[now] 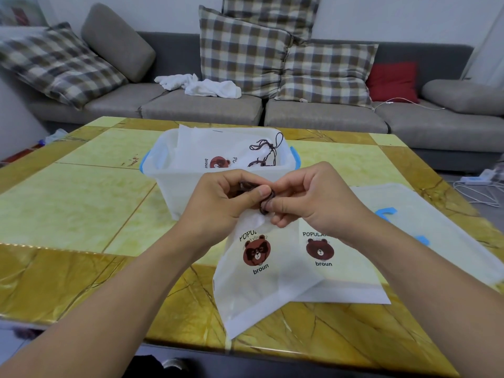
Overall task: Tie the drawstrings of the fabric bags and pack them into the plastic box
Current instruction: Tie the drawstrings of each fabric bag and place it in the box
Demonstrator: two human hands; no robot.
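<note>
A white fabric bag [259, 279] printed with a brown bear hangs by its gathered top above the table, its bottom edge resting near the front. My left hand [221, 203] and my right hand [311, 197] both pinch its dark brown drawstring [264, 207] between thumb and fingers at the bag's mouth. A second bear-print bag [335, 266] lies flat on the table under my right forearm. Behind my hands stands the translucent plastic box [174, 181] with blue handles, holding several tied bags [231, 151] whose dark strings show at the top.
The box lid [425, 219] with blue clips lies at the right of the yellow marble-pattern table [76, 203]. A grey sofa with checked cushions [245, 50], a white cloth and a red cushion stands behind. Cables lie on the floor at right.
</note>
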